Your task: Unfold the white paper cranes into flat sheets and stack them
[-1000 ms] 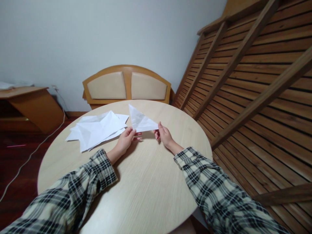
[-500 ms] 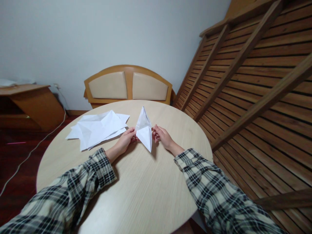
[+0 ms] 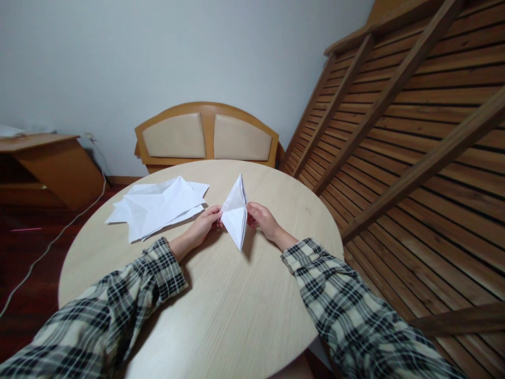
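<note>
Behind everything runs a pale wall (image 3: 118, 68), with a wooden cabinet (image 3: 74, 168) at far left and a white cable (image 3: 29, 272) trailing over the dark floor (image 3: 23, 216). Next comes the round counter (image 3: 236, 316), a loose stack of creased white sheets (image 3: 155, 208) on its left half. Just right of the stack, the left hand (image 3: 204, 226) pinches the left corner of a folded paper (image 3: 235, 221), its forearm slanting up from the lower left in a plaid sleeve. That paper sits between the 2 hands, seemingly a little above the counter, points up and down. Several folds look made, giving a slim diamond with a crease across its middle; its layers part along the right edge, so it seems not pressed flat, and whether folds remain cannot be told. The right hand (image 3: 265, 221) grips that layered edge, fingers curled under, forearm angling in from the lower right. Beyond leans a slatted wooden panel (image 3: 406, 152).
</note>
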